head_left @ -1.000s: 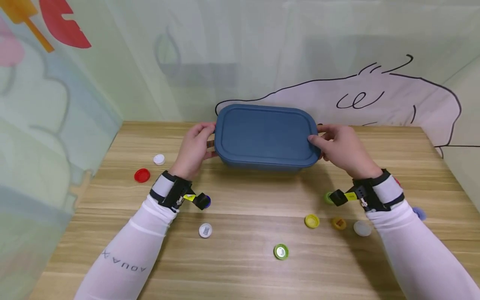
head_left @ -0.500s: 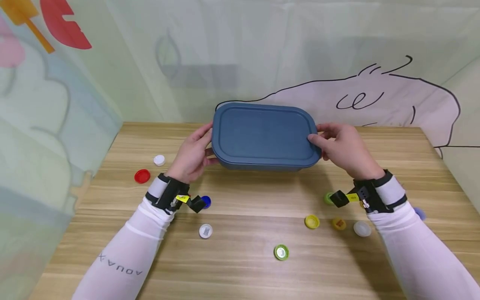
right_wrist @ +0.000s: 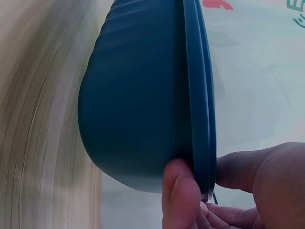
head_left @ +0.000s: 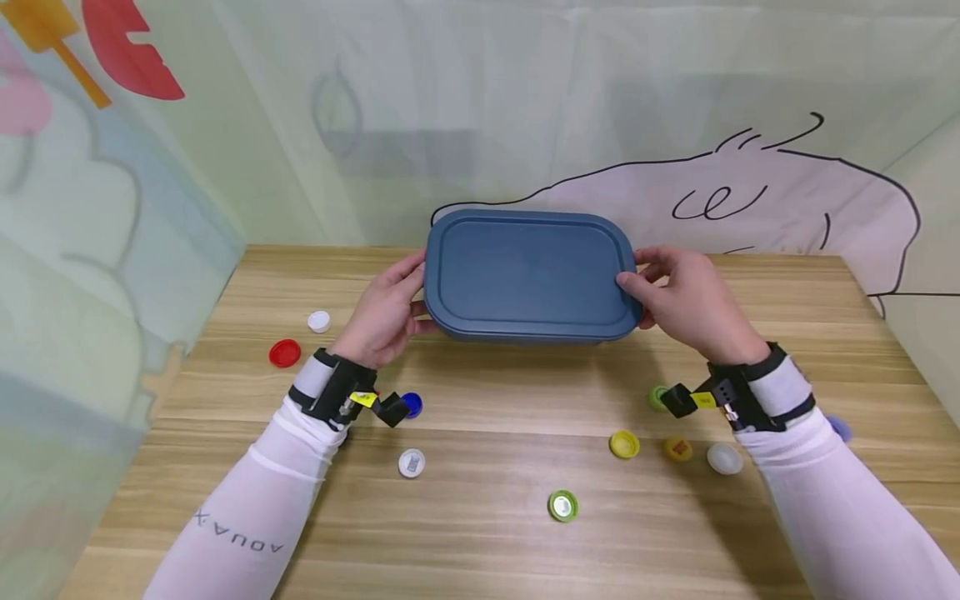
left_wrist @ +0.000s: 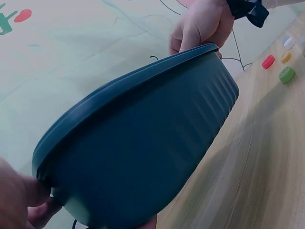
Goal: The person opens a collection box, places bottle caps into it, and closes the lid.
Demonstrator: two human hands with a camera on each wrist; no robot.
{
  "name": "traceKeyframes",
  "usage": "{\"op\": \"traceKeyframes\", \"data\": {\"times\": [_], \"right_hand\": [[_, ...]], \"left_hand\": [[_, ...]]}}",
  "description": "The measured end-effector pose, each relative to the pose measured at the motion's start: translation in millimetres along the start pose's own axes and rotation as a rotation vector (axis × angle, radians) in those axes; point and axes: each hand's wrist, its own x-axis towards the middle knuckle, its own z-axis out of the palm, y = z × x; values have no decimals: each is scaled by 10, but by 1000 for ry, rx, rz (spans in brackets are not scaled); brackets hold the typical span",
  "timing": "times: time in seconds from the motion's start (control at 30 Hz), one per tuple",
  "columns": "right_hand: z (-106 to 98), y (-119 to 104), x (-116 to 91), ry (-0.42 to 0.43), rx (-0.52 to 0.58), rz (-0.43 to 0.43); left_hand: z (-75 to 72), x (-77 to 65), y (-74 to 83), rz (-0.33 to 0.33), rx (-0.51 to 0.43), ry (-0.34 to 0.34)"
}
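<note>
A blue rectangular storage box with rounded corners stands at the back of the table, its matching lid on top. My left hand holds the box's left end; in the left wrist view a fingertip shows at the box's lower edge. At the other end, my right hand pinches the lid's rim. Its thumb lies on the lid's top and a finger under the rim, against the box wall. The inside of the box is hidden.
Bottle caps lie scattered on the wooden table: a red cap, a white cap, a blue cap, a yellow cap, a green cap and several others. A printed curtain hangs behind the box.
My left hand and the box's left end have shifted slightly left, the hand also turning a little. The lid dipped slightly over the last half second. The right hand has barely moved.
</note>
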Motion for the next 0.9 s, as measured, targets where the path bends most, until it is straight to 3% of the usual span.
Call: {"op": "traceKeyframes", "data": {"times": [0.27,0.67,0.9], "right_hand": [[8,-31,-1,-21,-19,11],[4,-35,23,-84,63,65],[21,-27,28,-49,96,51]], "left_hand": [[8,-16,6,5,12,-6],[7,-16,-19,13,46,-1],[11,-13,-16,15,49,-1]]}}
